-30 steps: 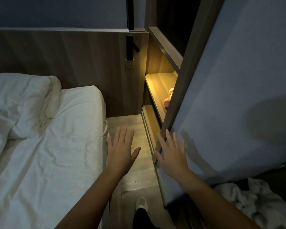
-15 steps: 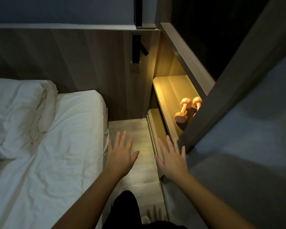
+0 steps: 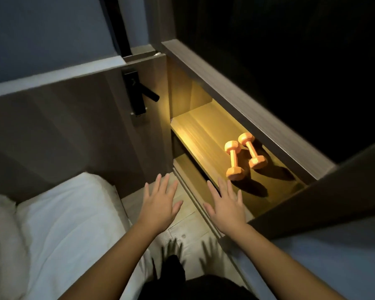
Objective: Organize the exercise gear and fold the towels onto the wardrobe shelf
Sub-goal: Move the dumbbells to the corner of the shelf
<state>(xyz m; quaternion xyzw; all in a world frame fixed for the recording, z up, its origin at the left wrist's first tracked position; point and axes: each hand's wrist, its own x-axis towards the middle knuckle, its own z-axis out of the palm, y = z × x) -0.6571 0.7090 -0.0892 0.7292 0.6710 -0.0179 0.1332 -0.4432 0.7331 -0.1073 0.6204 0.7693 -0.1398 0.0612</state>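
Observation:
Two orange dumbbells lie side by side on the lit wooden wardrobe shelf point(image 3: 204, 135): the nearer dumbbell point(image 3: 234, 160) and the farther dumbbell point(image 3: 252, 150). My left hand point(image 3: 159, 204) is held out flat over the floor with fingers spread, holding nothing. My right hand point(image 3: 226, 206) is also flat and spread, in front of the shelf's near end, a short way below the nearer dumbbell and apart from it. No towels are in view.
A bed with white sheets point(image 3: 59, 230) fills the lower left, against a wooden headboard panel point(image 3: 63, 131) with a black wall lamp point(image 3: 136, 94). The wardrobe's sliding door point(image 3: 325, 208) cuts across the lower right. A narrow strip of pale floor point(image 3: 188, 226) runs between bed and wardrobe.
The view has swung right and closer to the wardrobe, bringing both dumbbells and more of the shelf into sight. Both hands stay flat and spread, now nearer the shelf.

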